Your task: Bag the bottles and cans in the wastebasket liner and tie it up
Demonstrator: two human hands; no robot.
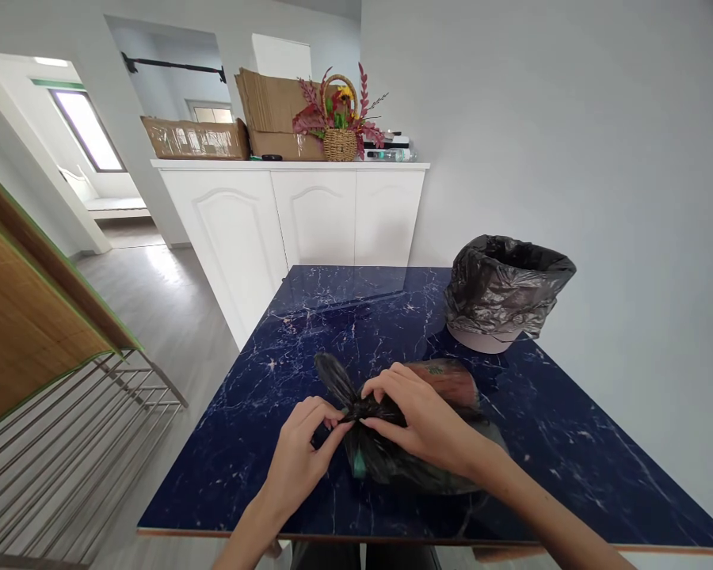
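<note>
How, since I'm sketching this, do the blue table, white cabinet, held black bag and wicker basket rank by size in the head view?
1. Blue table
2. White cabinet
3. Held black bag
4. Wicker basket

Past blue marbled worktop (285,332), I see white cabinet (314,218). On its top, left to right: taped cardboard box (196,140), taller cardboard (273,103), wicker basket (340,145) with red and yellow flowers (345,93), clear bottle (398,155) lying flat. At left I make out tan green-edged mat (29,317) by metal rack (162,378), bright window (88,129) in room beyond.
</note>
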